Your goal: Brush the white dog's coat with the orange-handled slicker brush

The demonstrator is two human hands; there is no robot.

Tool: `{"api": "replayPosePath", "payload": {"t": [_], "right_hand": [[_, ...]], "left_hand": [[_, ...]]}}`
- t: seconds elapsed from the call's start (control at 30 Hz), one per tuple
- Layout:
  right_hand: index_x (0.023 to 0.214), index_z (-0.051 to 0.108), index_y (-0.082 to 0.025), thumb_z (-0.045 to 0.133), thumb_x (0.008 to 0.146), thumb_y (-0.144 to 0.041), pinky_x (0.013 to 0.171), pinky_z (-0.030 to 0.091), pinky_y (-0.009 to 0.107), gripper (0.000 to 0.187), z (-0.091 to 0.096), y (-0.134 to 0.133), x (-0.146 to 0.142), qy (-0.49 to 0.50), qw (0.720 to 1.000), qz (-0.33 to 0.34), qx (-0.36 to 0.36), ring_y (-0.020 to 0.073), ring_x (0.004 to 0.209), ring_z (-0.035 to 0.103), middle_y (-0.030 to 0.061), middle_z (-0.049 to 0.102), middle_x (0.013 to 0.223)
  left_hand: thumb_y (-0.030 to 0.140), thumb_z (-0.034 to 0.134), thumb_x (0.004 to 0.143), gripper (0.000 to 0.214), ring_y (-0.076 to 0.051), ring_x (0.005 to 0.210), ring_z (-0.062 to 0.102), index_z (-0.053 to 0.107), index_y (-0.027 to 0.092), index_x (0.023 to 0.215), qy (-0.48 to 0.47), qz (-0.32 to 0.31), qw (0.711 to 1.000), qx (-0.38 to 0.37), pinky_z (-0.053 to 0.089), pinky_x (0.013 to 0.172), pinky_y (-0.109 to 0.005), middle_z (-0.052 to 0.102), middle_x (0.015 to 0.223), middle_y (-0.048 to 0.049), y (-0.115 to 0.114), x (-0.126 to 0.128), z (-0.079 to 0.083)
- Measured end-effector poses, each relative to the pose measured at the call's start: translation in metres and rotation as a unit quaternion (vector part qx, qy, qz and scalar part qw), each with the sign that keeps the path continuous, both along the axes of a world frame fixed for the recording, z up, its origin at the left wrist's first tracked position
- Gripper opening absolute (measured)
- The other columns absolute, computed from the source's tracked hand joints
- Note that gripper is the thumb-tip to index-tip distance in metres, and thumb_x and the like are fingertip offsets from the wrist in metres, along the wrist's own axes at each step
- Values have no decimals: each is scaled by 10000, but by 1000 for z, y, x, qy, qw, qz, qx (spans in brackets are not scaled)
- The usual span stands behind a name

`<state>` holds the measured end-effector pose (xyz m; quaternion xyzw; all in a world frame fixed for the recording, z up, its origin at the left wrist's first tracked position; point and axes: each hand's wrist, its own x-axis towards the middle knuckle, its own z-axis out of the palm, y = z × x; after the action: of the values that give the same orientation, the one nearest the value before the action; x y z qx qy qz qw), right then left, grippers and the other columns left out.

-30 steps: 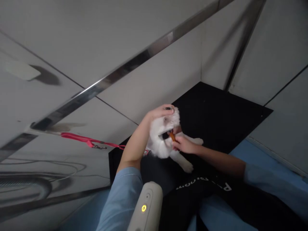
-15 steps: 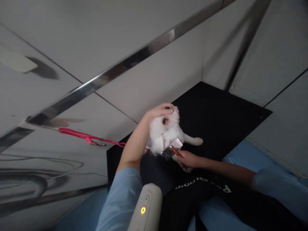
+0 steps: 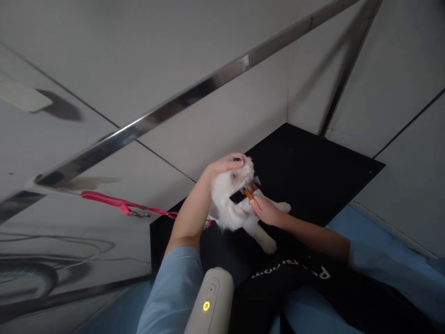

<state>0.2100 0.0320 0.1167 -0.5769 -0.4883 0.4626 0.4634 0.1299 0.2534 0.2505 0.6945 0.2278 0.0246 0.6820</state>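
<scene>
A small white dog sits on a black table mat. My left hand rests on top of the dog's head, fingers curled round it. My right hand grips the orange handle of a brush, whose head is pressed under the dog's chin and mostly hidden by fur. A pink leash runs from the dog's neck off to the left.
A white device with a lit yellow button hangs at my chest. Grey wall panels with metal bars enclose the table. My black apron and blue sleeves fill the lower part of the view.
My right hand pulled the brush down off the dog's chest, then brought it back up under the chin. The left hand stayed on the dog's head.
</scene>
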Motion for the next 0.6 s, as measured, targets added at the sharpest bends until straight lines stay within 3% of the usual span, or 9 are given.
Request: {"api": "replayPosePath", "payload": {"t": [0.13, 0.3, 0.37, 0.47, 0.53, 0.6], "right_hand": [[779, 582, -233, 564, 888, -606, 457, 437, 277, 388, -2, -12, -1, 104, 977, 133, -128, 167, 446, 556, 4, 543, 501], [815, 586, -184, 632, 886, -403, 515, 474, 231, 235, 16, 4, 9, 150, 980, 95, -93, 153, 618, 655, 58, 702, 727], [759, 564, -175, 671, 857, -393, 489, 462, 223, 262, 17, 5, 11, 148, 970, 131, -143, 147, 582, 641, 63, 700, 697], [751, 558, -177, 690, 831, -482, 438, 441, 225, 342, 16, -4, 14, 168, 930, 228, -234, 154, 516, 629, 78, 694, 644], [813, 589, -172, 703, 817, -490, 475, 469, 219, 338, 19, -4, 18, 180, 927, 248, -216, 163, 576, 669, 85, 722, 709], [856, 608, -169, 718, 813, -441, 559, 505, 207, 296, 23, 2, 22, 170, 953, 206, -145, 155, 683, 700, 72, 743, 800]], "left_hand": [[536, 908, 535, 603, -135, 623, 627, 688, 123, 915, 0, 3, 1000, -29, 479, 598, -250, 686, 760, -55, -2, -5, -1], [547, 917, 508, 649, -128, 635, 635, 689, 121, 941, -1, -2, 1000, -21, 485, 610, -231, 707, 784, -54, -5, -9, -1], [546, 915, 516, 630, -127, 638, 634, 692, 116, 920, -19, 0, 1000, -16, 486, 613, -232, 701, 767, -46, -5, -10, -1], [554, 904, 535, 620, -124, 624, 630, 695, 109, 913, -30, 3, 999, -14, 481, 596, -236, 693, 754, -45, -4, -12, -2], [569, 894, 545, 639, -131, 619, 634, 696, 103, 935, -27, -5, 999, -19, 484, 585, -245, 694, 760, -52, -4, -13, -3], [569, 894, 544, 653, -141, 619, 640, 695, 98, 950, -26, -12, 999, -29, 492, 584, -255, 696, 768, -58, -4, -13, -2]]}}
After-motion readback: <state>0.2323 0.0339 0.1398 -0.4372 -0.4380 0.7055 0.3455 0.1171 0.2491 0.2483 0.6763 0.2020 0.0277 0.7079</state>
